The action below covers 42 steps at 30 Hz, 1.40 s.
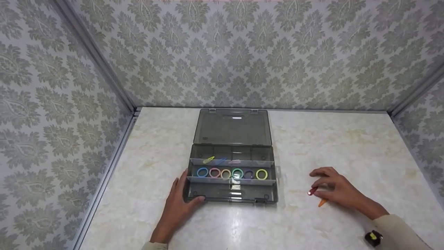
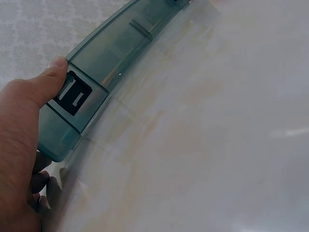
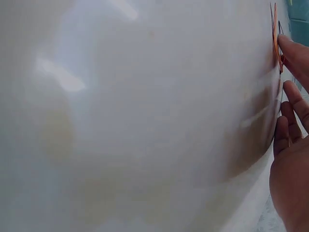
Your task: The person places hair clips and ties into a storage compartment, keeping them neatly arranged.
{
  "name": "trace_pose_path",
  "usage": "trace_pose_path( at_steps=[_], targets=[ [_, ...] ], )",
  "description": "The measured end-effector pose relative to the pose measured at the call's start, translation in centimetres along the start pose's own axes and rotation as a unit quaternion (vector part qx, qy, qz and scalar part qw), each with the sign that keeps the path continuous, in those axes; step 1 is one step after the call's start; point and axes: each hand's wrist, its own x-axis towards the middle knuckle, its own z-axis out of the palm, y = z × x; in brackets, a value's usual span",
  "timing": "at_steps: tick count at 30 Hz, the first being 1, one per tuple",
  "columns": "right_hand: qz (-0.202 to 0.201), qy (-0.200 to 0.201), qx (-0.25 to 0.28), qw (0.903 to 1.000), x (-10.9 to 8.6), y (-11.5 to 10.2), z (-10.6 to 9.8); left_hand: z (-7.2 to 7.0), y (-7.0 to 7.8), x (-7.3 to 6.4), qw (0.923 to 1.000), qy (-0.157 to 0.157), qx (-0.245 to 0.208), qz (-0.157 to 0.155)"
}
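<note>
A smoky grey divided plastic box (image 1: pixel 211 191) lies with its lid (image 1: pixel 232 130) folded back. My left hand (image 1: pixel 180 201) holds its front left corner, thumb on the front wall (image 2: pixel 87 92) and fingers along the side. Three snap hair clips, yellow (image 1: pixel 208 160), blue (image 1: pixel 221 161) and pink (image 1: pixel 235 161), lie in the back compartment against the divider. A row of coloured hair ties (image 1: pixel 202 172) fills the middle compartment; the front one holds nothing. Right of the box, my right hand (image 1: pixel 338 189) pinches a red hair clip (image 1: pixel 312 191). Beneath its fingers lies an orange hair clip (image 1: pixel 323 202).
A small black and yellow object (image 1: pixel 374 238) shows beside the right sleeve (image 1: pixel 399 229). The pale marbled table (image 1: pixel 138 146) meets patterned wall panels (image 1: pixel 222 62) at the back and sides.
</note>
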Motion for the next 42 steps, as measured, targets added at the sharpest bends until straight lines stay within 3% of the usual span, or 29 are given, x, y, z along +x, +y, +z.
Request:
trace_pose_path(
  at_steps=[14,25,35,42],
  targets=[
    [0.006,0.05,-0.003,0.9987,-0.3,0.1,1.1,0.0,0.0,-0.1,0.9999,-0.004,0.0,-0.013],
    [0.033,0.064,-0.009,0.9974,0.3,-0.2,1.4,0.0,0.1,0.1,0.9994,-0.016,-0.012,-0.028],
    [-0.008,0.081,-0.02,0.9965,2.0,0.0,1.1,-0.2,-0.1,0.2,0.9997,-0.012,-0.01,-0.018],
    [-0.072,0.114,-0.02,0.9907,3.7,0.1,1.2,-0.1,0.0,0.1,0.9999,-0.008,-0.004,-0.014]
  ],
)
